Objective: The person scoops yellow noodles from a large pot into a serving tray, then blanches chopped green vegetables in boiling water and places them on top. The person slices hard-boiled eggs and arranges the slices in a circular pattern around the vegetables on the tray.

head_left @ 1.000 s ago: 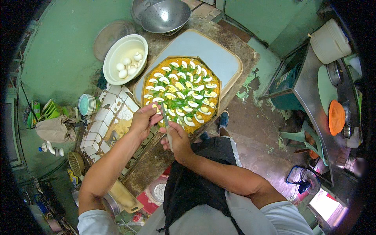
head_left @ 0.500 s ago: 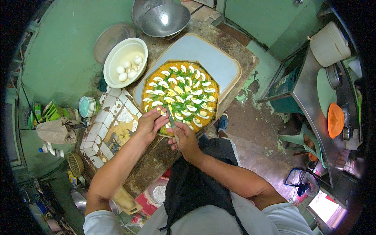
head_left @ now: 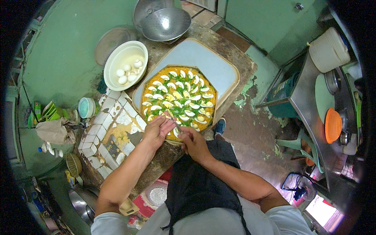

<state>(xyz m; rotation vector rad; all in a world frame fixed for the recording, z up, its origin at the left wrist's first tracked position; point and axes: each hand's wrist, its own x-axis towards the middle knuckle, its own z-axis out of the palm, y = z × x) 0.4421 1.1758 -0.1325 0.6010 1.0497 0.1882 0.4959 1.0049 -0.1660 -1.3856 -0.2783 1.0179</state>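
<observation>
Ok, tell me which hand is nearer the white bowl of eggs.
Left. The left hand lies at the platter's near edge, below the white bowl of eggs on its side. The right hand sits farther right, beside the left one.

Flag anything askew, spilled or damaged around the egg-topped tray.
Nothing looks spilled on the food tray; egg slices sit in neat rings. The odd parts are the surroundings: the tiled counter has chipped, stained tiles, and the floor shows peeling green paint. Both hands, left hand and right hand, work at the tray's near edge.
</observation>
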